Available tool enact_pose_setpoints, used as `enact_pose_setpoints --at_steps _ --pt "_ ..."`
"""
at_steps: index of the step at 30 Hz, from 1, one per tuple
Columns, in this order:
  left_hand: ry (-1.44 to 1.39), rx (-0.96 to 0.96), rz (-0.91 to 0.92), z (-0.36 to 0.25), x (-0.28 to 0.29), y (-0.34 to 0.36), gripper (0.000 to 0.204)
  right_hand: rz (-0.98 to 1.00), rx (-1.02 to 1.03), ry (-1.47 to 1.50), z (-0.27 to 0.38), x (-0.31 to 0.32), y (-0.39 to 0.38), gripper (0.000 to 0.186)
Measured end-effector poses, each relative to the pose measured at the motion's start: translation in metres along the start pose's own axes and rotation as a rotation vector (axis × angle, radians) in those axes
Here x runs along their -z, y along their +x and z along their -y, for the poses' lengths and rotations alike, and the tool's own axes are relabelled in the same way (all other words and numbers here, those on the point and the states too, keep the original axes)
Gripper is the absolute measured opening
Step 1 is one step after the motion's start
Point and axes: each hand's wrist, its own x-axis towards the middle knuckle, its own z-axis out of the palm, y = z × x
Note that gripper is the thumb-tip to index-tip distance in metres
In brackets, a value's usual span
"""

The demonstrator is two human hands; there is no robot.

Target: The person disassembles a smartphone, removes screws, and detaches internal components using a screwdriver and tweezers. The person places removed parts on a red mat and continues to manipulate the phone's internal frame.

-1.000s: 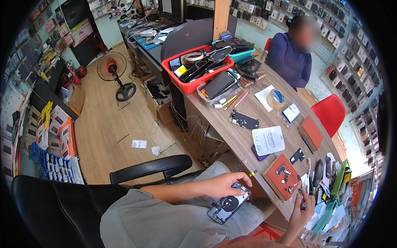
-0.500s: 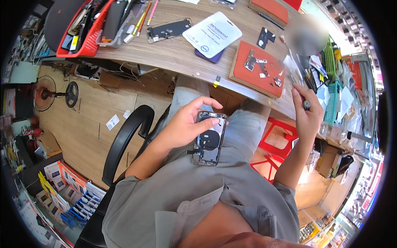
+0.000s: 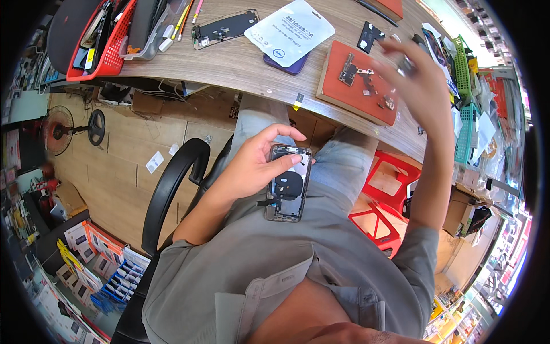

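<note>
While the left hand (image 3: 252,166) grips an opened phone housing (image 3: 288,186), its thumb lying across the upper part of the inner face and its index finger arched clear of the edge, the right hand (image 3: 418,80) is raised at the right side of the red block (image 3: 358,94), which serves as reference. Motion blur covers the right hand's fingers, so whether they are closed on anything cannot be told. The phone housing is off the counter (image 3: 229,66), over the person's lap, nearer the body than the red block and to its left; a short dark strip projects from its lower left side. On top of the red block lie small metal and dark phone parts (image 3: 348,70), spread from its upper left toward its right edge. Just beyond the block is a flat black piece (image 3: 369,37). To the block's left, a white pouch (image 3: 291,33) partly covers a purple item (image 3: 291,67); farther left are a dark screen panel (image 3: 224,28), a clear tub (image 3: 150,51) and a red basket (image 3: 112,54). Right of the block, past the right hand, stand a green basket (image 3: 460,66) and a teal basket (image 3: 466,137).
</note>
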Motion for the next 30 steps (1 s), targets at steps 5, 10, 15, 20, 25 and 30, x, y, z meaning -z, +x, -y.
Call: enact_pose_setpoints --at_steps 5,10,15,20,25,30 --pt "-0.018 -0.003 -0.031 0.004 0.001 -0.005 0.034 0.274 -0.061 -0.197 0.004 -0.055 0.113 0.089" --pt "-0.167 0.061 -0.066 0.002 0.009 -0.011 0.034 0.263 0.029 -0.369 -0.042 -0.112 0.150 0.093" --pt "-0.098 0.028 -0.022 0.009 0.024 -0.004 0.032 0.442 -0.153 -0.007 -0.038 -0.090 0.159 0.072" --pt "-0.099 0.036 -0.027 0.004 0.025 -0.002 0.033 0.396 -0.356 0.458 0.004 -0.046 0.190 0.027" --pt "-0.104 0.054 -0.007 0.008 0.027 0.000 0.035 0.365 -0.266 0.720 0.010 -0.074 0.233 0.023" --pt "-0.217 0.119 -0.036 -0.006 0.022 -0.006 0.034 0.354 -0.331 0.242 0.029 -0.116 0.233 0.044"
